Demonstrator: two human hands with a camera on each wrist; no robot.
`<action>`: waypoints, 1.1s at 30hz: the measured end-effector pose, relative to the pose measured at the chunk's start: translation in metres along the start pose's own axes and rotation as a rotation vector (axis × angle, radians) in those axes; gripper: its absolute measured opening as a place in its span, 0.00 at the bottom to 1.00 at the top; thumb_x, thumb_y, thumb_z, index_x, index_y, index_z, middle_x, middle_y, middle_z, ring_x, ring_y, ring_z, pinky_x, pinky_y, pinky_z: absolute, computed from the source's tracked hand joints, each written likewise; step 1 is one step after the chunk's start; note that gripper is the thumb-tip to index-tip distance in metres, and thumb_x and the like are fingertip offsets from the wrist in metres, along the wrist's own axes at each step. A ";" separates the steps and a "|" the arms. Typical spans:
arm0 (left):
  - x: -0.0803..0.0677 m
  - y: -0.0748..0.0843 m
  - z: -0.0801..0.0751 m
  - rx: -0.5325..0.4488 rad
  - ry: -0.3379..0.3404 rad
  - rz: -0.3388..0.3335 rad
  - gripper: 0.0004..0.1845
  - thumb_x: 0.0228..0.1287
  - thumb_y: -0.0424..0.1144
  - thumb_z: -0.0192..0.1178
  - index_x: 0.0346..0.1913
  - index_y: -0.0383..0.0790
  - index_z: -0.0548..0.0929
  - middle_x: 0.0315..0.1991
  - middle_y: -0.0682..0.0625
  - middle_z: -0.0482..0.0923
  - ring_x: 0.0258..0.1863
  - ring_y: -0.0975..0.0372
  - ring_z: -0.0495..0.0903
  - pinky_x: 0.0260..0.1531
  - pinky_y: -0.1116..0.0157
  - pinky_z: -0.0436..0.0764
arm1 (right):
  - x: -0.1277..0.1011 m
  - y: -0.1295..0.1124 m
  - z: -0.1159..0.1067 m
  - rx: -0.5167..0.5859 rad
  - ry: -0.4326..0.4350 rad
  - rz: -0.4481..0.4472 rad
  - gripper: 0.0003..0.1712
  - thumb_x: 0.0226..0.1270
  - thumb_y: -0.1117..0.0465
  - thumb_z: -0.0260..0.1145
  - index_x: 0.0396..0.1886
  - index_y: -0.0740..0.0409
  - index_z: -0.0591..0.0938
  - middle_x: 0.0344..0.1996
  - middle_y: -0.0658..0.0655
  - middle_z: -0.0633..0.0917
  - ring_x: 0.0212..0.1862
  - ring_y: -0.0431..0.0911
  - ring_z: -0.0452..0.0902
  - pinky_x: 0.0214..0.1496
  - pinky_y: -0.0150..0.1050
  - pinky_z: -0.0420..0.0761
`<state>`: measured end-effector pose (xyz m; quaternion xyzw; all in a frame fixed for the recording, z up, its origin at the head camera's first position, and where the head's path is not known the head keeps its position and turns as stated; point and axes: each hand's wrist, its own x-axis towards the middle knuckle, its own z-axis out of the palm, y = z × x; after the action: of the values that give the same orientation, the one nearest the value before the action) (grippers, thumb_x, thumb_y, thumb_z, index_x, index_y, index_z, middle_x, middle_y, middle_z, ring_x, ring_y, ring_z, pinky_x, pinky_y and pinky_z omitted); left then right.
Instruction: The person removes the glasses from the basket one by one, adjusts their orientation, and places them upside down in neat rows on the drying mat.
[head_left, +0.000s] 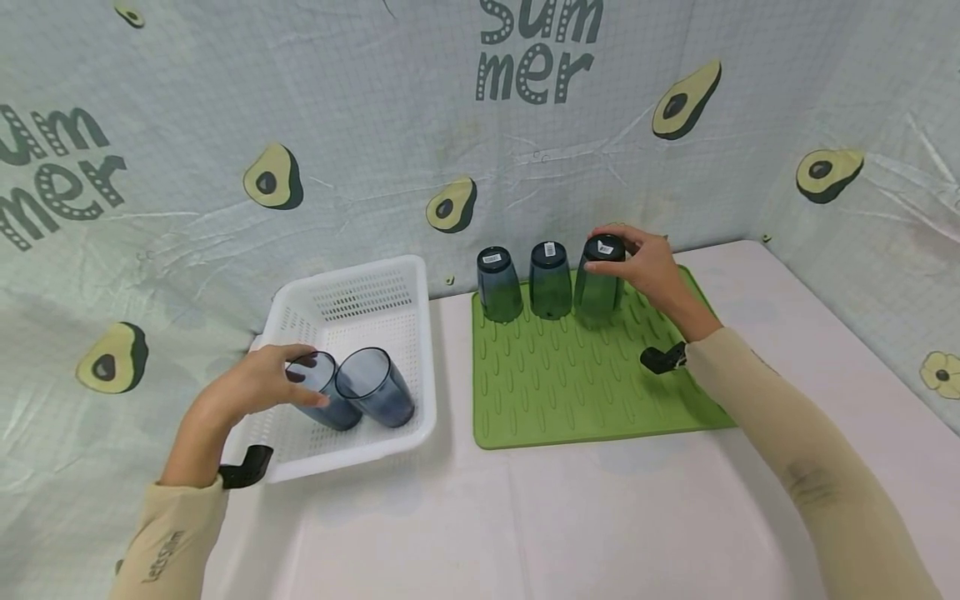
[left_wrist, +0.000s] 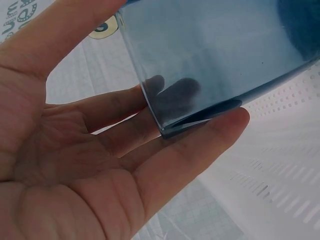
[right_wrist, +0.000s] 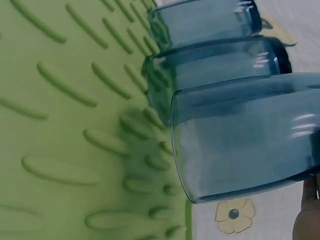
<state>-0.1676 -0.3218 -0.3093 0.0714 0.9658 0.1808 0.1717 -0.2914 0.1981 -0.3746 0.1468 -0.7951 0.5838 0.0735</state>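
My left hand [head_left: 258, 383] grips a blue-tinted drinking glass [head_left: 339, 408] near its rim, with thumb and fingers on opposite sides. That glass leans mouth up in a white perforated basket [head_left: 424, 333], beside a second blue glass [head_left: 387, 397]. At the back of a green ridged drying mat [head_left: 562, 392], my right hand [head_left: 651, 268] holds another glass [head_left: 597, 293] upside down by its base end. In the right wrist view, this held glass [right_wrist: 240, 140] has its rim close over the mat's ridges. Left of it, two upturned glasses [head_left: 499, 287] [head_left: 550, 287] stand in a row.
The basket and mat lie side by side on a white-covered table [head_left: 480, 517]. Behind them hangs a pale sheet [head_left: 360, 125] with avocado prints, close to the mat's back edge. Small labels show on the upturned glass bases.
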 end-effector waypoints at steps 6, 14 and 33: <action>0.000 -0.001 0.001 -0.008 0.003 0.010 0.50 0.53 0.49 0.78 0.69 0.20 0.67 0.63 0.28 0.74 0.61 0.38 0.74 0.57 0.40 0.75 | 0.008 0.018 0.001 -0.042 0.015 0.007 0.31 0.61 0.59 0.78 0.64 0.57 0.81 0.61 0.56 0.81 0.66 0.52 0.75 0.47 0.29 0.79; -0.001 0.001 0.000 -0.017 -0.004 -0.014 0.51 0.53 0.50 0.78 0.70 0.20 0.66 0.65 0.27 0.72 0.63 0.37 0.73 0.57 0.40 0.75 | 0.024 0.048 0.001 -0.078 0.047 0.050 0.34 0.59 0.47 0.79 0.65 0.48 0.81 0.65 0.55 0.78 0.59 0.44 0.78 0.48 0.31 0.80; -0.001 0.002 0.000 -0.018 -0.010 -0.021 0.51 0.53 0.52 0.77 0.70 0.22 0.67 0.65 0.28 0.72 0.64 0.37 0.72 0.58 0.40 0.74 | 0.035 0.057 0.003 -0.131 0.044 0.088 0.36 0.55 0.42 0.80 0.63 0.47 0.82 0.55 0.58 0.83 0.47 0.43 0.79 0.42 0.32 0.79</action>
<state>-0.1665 -0.3204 -0.3084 0.0604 0.9640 0.1873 0.1791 -0.3427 0.2060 -0.4165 0.0939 -0.8354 0.5363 0.0748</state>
